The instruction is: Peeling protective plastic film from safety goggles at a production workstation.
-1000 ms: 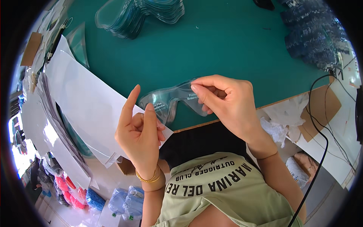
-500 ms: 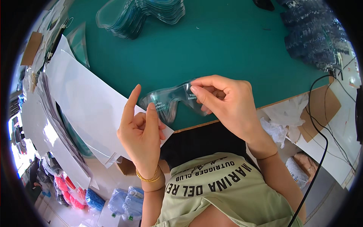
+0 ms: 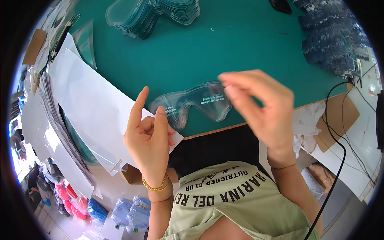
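Clear goggle-shaped lens films (image 3: pixel 195 96) with white printing lie at the near edge of the green table, their layered edges showing. Beside their left end is my left hand (image 3: pixel 148 130), forefinger and thumb stretched apart, the other fingers curled, with nothing visible between them. The thumb tip overlaps the lens end; whether it touches cannot be made out. My right hand (image 3: pixel 260 104) hovers at the lens's right end, slightly blurred. A gap shows between its thumb and fingers, and I see nothing held there. A stack of similar clear lenses (image 3: pixel 154 18) sits at the far left.
Large white sheets (image 3: pixel 92 108) cover the table's left side, partly under my left hand. Dark bluish stacked pieces (image 3: pixel 330 40) are at the far right, near a black object (image 3: pixel 281 5). A black cable (image 3: pixel 340 148) hangs at right beside crumpled clear plastic (image 3: pixel 310 120) and cardboard.
My right hand has let go of the lens's right end and moved right, uncovering the printing there. The left hand has stayed nearly in place.
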Demonstrator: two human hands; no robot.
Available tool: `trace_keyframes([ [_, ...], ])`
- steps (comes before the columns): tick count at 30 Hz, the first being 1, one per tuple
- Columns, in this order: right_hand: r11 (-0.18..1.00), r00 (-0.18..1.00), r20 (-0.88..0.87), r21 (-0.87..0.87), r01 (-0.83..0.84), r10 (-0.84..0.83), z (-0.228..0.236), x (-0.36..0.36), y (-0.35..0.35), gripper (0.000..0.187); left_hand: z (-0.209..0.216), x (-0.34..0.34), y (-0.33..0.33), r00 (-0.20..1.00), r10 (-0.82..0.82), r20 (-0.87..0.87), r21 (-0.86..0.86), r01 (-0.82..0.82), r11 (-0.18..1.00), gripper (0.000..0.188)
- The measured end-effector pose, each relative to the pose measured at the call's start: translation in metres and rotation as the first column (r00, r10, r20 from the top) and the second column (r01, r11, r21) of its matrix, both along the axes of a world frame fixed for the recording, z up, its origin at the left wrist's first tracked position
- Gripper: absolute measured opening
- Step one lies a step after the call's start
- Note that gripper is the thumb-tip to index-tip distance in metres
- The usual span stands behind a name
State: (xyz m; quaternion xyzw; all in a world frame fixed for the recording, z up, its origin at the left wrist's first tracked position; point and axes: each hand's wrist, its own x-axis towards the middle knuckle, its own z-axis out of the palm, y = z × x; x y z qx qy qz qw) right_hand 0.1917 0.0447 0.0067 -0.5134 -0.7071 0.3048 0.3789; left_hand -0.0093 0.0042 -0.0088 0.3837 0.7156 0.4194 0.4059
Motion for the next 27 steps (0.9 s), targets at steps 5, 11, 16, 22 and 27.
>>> trace_keyframes([
  [5,0.942,0.951,0.125,0.149,-0.301,0.285,-0.027,-0.029,-0.004,0.028,0.002,-0.003,-0.001,1.000,0.015,0.014,-0.018,-0.015,1.000,0.040],
  [11,0.925,0.911,0.241,0.098,-0.366,0.335,-0.033,-0.035,-0.009,0.031,0.006,-0.008,-0.004,0.997,0.023,-0.077,-0.053,-0.027,0.998,0.039],
  [16,0.905,0.877,0.272,0.046,-0.422,0.395,-0.021,-0.037,-0.009,0.039,-0.002,-0.043,-0.022,0.964,0.059,-0.258,-0.029,-0.069,0.997,0.039],
  [22,0.926,0.896,0.254,0.001,-0.378,0.365,0.008,-0.014,0.015,0.041,0.018,-0.061,-0.052,0.911,0.132,-0.391,0.100,-0.100,0.990,0.032],
  [27,0.941,0.823,0.459,-0.113,-0.318,0.334,0.010,-0.002,0.007,0.062,0.011,-0.035,-0.043,0.774,-0.186,-0.605,0.212,0.382,0.900,0.058],
])
